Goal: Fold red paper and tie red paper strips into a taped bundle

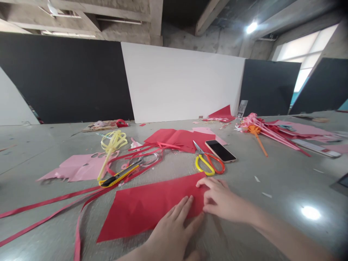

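A red paper sheet (146, 206) lies slantwise on the grey table in front of me. My left hand (174, 228) rests on its lower right part, fingers stretched out. At the sheet's right end, my right hand (217, 197) has its fingers curled and pinches the edge. Just beyond that end are scissors (210, 163) with one yellow and one orange handle, blades pointing away. A black and yellow utility knife (119, 175) lies past the sheet's far left edge, among red ribbon strips (89, 197).
Behind lie more red sheets (176, 139), a phone (220, 150), a pink sheet with cut holes (78, 166) and a yellow ribbon flower (112, 145). Pink and orange ribbon flowers (254, 128) lie at the right. White and black panels (185, 83) border the table's back.
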A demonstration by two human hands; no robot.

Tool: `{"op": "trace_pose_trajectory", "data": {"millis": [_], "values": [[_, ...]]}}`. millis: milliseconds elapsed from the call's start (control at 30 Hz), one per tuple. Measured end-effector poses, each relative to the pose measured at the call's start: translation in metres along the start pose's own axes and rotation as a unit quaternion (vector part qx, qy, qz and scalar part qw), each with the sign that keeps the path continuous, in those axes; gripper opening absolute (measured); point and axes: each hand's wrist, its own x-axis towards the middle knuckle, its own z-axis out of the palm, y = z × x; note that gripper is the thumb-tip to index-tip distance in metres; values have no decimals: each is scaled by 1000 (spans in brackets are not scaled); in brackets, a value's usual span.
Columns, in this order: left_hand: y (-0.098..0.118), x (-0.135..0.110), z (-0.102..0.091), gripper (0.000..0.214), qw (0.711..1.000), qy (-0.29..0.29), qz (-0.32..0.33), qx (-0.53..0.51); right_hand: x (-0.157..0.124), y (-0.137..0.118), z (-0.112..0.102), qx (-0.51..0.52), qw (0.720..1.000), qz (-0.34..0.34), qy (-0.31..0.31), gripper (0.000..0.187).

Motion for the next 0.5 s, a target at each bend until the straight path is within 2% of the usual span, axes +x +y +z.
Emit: {"op": "trace_pose_trajectory", "data": {"millis": [267, 500], "values": [[-2, -1, 1, 68, 1000, 9, -2, 1, 0, -2, -1, -17, 1000, -10, -1, 16], [0, 1, -2, 69, 1000, -5, -5, 16, -1, -1, 1, -47, 999, -25, 5, 16]]}}
